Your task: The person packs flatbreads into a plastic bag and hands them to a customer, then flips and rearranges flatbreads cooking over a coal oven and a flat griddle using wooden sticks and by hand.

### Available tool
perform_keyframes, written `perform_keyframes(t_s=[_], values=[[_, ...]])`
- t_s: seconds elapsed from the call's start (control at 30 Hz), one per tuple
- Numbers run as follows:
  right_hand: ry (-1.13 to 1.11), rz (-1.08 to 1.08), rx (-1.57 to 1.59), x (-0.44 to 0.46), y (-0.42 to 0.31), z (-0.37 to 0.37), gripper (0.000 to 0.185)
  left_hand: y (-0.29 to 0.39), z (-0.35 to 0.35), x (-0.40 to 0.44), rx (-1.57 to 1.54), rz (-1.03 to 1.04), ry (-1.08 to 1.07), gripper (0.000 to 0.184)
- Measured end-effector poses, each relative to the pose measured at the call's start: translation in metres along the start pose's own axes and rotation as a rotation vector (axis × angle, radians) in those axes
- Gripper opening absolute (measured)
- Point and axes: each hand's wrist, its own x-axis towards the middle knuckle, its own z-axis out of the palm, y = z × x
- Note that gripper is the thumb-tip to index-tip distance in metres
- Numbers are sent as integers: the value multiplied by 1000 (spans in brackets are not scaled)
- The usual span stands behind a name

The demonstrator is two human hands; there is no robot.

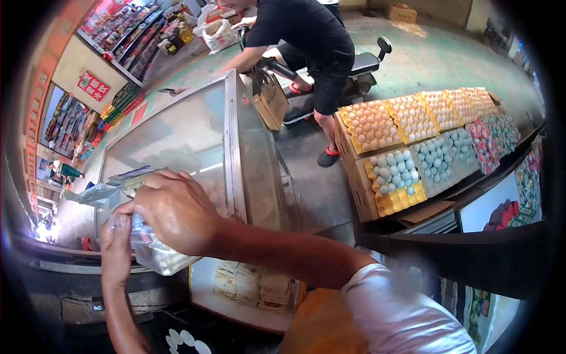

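Note:
A clear plastic bag (160, 255) with something pale inside hangs below my two hands at the left. My right hand (175, 209) reaches across from the right, its fingers curled over the top of the bag. My left hand (118, 239) is upright at the bag's left side, thumb and fingers pressed together on its neck. The two hands nearly touch. Just beyond them, flat printed packets (132, 175) lie by the glass case (168, 138). Below my right forearm, a white tray (236, 311) holds stacked flat pale pieces (253, 286).
A person in dark clothes (303, 47) leans over the case's far side beside a scooter (365, 62). Trays of brown eggs (370, 125) and bluish eggs (394, 171) stand on boxes at the right. A cardboard box (271, 105) hangs near the case's corner.

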Motion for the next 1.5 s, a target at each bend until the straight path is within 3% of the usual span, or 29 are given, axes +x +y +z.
perform_keyframes(t_s=[0.07, 0.17, 0.23, 0.3, 0.4, 0.43, 0.5, 0.53, 0.57, 0.6, 0.63, 0.73, 0.77, 0.83, 0.87, 0.97, 1.07, 1.13, 1.27, 1.33, 1.37, 1.43, 1.5], values=[[32, -27, -18, 2, 1, 1, 9, 2, 2, 1, -32, -42, -36, 33], [15, -70, -42, -1, -14, -6, 11, -1, -10, -4, -90, -62, 126, 35], [53, -169, -43, -8, -26, -4, 12, 6, -16, -3, -254, -252, -145, 36], [156, -309, -169, -19, -34, 4, 14, 8, 5, 1, -182, -140, 18, 37], [-17, -385, -282, -37, -22, 6, 21, 16, 0, 1, -300, -180, -132, 38], [-204, -322, -348, -41, -18, 1, 24, 14, 3, 0, -354, -188, -101, 38], [-226, -373, -461, -35, -25, -3, 27, 12, 4, -2, -540, -232, -98, 38], [-232, -398, -471, -31, -29, -5, 27, 18, 0, -4, -441, -238, -206, 36], [-167, -443, -492, -30, -22, 3, 26, 8, 0, 1, -457, -231, -164, 36], [-184, -358, -438, -28, -24, 2, 22, 16, 5, -2, -508, -201, -69, 37], [-195, -273, -384, -25, -25, 2, 19, 17, 3, -5, -425, -88, -136, 33], [-68, -127, -241, -14, -16, 0, 16, 30, 14, -23, 526, 210, 50, 22], [-130, -109, -235, -9, -10, -2, 16, 17, 14, -26, 624, 464, 107, 28], [-189, -93, -224, -5, -3, 0, 16, 9, 18, -31, 908, 733, 169, 38], [-244, -133, -160, -4, 0, 4, 15, 0, 20, -31, 883, 798, 199, 46], [-316, -209, -67, 5, 0, 7, 15, -11, 15, -27, 904, 921, 246, 41], [-397, -179, 30, 16, 1, 7, 14, -21, 15, -18, 810, 912, 279, 41], [-509, 183, 283, 24, -5, 4, 14, -22, 14, -15, 740, 895, 283, 41], [-485, 419, 507, 22, -2, 7, 7, -17, 17, -14, 680, 886, 290, 47], [-368, 89, 85, 24, -1, 5, 7, -19, 17, -17, 600, 849, 311, 48], [-369, 87, 88, 24, 4, 4, 7, -22, 18, -21, 583, 825, 342, 46], [-259, -188, -243, 24, 20, 4, 5, -27, 20, -31, 565, 803, 375, 44], [-235, -180, -237, 23, 28, 5, 6, -31, 20, -39, 480, 603, 319, 42]])
